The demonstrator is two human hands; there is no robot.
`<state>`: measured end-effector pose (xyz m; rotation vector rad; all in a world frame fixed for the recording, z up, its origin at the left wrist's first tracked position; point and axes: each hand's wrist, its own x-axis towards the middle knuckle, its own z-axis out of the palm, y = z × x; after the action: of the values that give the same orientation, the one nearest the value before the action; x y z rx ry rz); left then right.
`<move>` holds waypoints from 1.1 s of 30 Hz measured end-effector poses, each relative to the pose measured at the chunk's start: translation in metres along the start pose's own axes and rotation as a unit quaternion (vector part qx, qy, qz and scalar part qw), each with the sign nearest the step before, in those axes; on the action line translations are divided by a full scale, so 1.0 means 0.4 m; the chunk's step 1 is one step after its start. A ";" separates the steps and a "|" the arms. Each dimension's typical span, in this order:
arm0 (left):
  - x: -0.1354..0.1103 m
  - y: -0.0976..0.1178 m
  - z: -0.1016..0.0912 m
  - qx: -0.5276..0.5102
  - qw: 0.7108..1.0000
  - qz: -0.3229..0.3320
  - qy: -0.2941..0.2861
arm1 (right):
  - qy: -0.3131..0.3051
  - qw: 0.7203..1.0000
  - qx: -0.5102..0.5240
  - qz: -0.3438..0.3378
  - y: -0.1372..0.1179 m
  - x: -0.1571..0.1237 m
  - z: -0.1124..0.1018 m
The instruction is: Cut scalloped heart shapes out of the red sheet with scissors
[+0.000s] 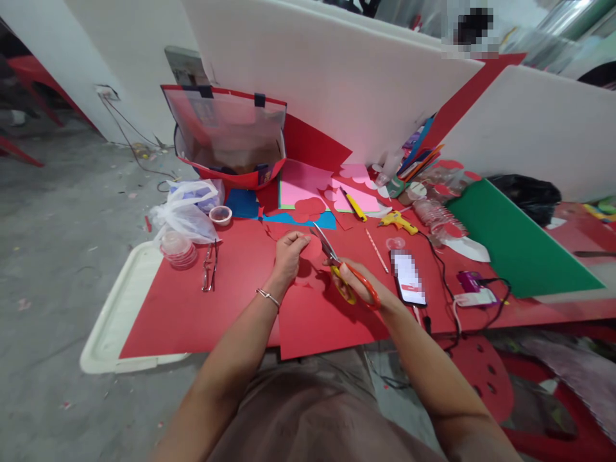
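Note:
My left hand (289, 253) is closed, pinching a small red paper piece (312, 249) above the big red paper sheet (240, 289). My right hand (359, 285) grips yellow-and-orange scissors (339, 273); their open blades point up-left toward the red piece. A silver bracelet circles my left wrist. More cut red shapes (309, 208) lie on pink paper (301, 183) just beyond.
A phone (409, 277), a yellow glue gun (398, 222), a yellow cutter (356, 206), a pencil (376, 250), glasses (209, 266), a plastic bag (185, 208), a red-rimmed open bag (226, 138), a green board (514, 240), cables, white foam boards behind.

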<state>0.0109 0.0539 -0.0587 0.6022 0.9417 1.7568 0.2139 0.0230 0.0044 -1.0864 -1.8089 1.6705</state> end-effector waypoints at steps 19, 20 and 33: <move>0.006 -0.010 -0.008 0.020 1.000 0.002 -0.005 | -0.006 1.000 -0.011 0.013 0.024 0.006 -0.008; 0.006 -0.010 -0.008 0.021 1.000 0.002 -0.004 | -0.007 1.000 -0.007 0.013 0.026 0.007 -0.008; 0.006 -0.015 -0.009 0.027 1.000 -0.001 -0.001 | -0.012 1.000 -0.001 0.020 0.029 0.008 -0.007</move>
<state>0.0104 0.0559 -0.0657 0.6363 0.9903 1.7341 0.2169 0.0268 -0.0068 -1.1130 -1.8153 1.7127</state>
